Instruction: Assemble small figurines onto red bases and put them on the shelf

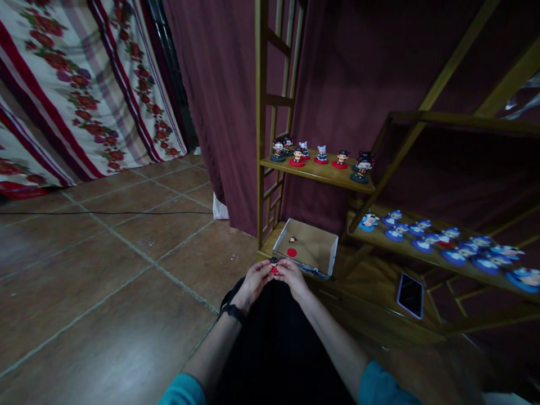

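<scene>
A small figurine (pixel 274 265) with black hair and a red lower part is pinched between my two hands, above my lap. My left hand (pixel 256 278) grips its left side, and a dark band circles that wrist. From the other side, the fingers of my right hand (pixel 290 275) close on it. Just beyond my hands lies a shallow cardboard box (pixel 316 247). Inside the box are a red disc (pixel 291 252) and a small dark-haired figurine piece (pixel 292 239). The finer details of the held figurine are too small to make out.
Several finished-looking figurines (pixel 321 154) stand on the upper wooden shelf (pixel 312 170). A lower shelf at right carries several blue-based figurines (pixel 426 242). Below it lies a phone (pixel 410 295). A dark red curtain (pixel 215 112) hangs behind; a cable (pixel 105 213) crosses the tiled floor.
</scene>
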`<move>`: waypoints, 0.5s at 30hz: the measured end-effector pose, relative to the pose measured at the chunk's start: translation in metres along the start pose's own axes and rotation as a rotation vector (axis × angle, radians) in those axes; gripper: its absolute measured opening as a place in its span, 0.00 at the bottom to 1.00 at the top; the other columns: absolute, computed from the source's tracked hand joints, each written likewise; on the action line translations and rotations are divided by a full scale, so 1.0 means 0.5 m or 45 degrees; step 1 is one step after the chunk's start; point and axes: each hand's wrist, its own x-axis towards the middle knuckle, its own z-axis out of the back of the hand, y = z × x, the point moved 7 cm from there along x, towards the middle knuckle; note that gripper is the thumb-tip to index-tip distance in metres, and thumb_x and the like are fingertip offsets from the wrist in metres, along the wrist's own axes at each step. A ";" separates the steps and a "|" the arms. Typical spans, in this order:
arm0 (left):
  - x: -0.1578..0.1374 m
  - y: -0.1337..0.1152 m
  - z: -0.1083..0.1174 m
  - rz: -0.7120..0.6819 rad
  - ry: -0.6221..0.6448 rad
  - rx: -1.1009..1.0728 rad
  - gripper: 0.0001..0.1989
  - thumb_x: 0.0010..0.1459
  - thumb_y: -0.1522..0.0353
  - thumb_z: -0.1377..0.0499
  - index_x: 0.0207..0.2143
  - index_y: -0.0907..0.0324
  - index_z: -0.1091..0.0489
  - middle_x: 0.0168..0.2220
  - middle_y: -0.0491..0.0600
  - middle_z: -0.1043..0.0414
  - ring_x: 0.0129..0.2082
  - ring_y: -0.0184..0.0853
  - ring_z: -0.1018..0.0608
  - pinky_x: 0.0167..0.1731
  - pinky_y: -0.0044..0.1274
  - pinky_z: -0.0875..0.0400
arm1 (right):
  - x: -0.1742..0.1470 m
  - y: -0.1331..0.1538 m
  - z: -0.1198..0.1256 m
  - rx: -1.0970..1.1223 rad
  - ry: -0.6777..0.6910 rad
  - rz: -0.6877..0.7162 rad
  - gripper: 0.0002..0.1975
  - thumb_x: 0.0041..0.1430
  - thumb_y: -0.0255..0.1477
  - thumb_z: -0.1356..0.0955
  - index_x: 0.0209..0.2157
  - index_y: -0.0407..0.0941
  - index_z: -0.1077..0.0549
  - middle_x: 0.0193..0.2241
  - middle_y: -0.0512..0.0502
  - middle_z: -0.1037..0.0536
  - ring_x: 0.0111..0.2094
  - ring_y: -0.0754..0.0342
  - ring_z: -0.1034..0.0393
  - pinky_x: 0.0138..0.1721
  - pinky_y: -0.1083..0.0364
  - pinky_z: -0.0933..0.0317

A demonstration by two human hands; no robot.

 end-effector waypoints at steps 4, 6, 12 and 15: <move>0.008 -0.009 -0.004 0.005 0.003 0.051 0.11 0.45 0.73 0.37 0.34 0.65 0.30 0.30 0.51 0.26 0.26 0.29 0.24 0.29 0.20 0.29 | 0.001 0.001 -0.007 0.086 0.026 -0.054 0.14 0.37 0.33 0.27 0.27 0.44 0.32 0.26 0.53 0.26 0.25 0.60 0.32 0.31 0.57 0.36; 0.011 -0.013 -0.006 -0.009 0.002 0.062 0.11 0.44 0.73 0.36 0.34 0.65 0.30 0.29 0.51 0.26 0.26 0.29 0.24 0.28 0.20 0.29 | 0.003 0.006 -0.009 0.108 0.029 -0.061 0.14 0.36 0.32 0.27 0.26 0.44 0.32 0.25 0.53 0.27 0.25 0.61 0.32 0.32 0.57 0.36; 0.008 -0.021 -0.015 -0.070 0.065 0.036 0.12 0.45 0.73 0.37 0.35 0.65 0.30 0.31 0.52 0.26 0.27 0.29 0.24 0.30 0.20 0.30 | 0.005 0.015 -0.013 0.067 0.037 -0.034 0.15 0.36 0.31 0.27 0.29 0.44 0.32 0.28 0.52 0.26 0.26 0.59 0.31 0.32 0.56 0.36; 0.010 -0.028 -0.016 -0.086 0.071 0.039 0.13 0.44 0.74 0.37 0.35 0.65 0.31 0.30 0.52 0.26 0.26 0.29 0.25 0.29 0.20 0.30 | 0.009 0.016 -0.012 0.039 0.001 -0.015 0.19 0.36 0.31 0.27 0.34 0.46 0.32 0.32 0.50 0.26 0.27 0.58 0.30 0.32 0.55 0.35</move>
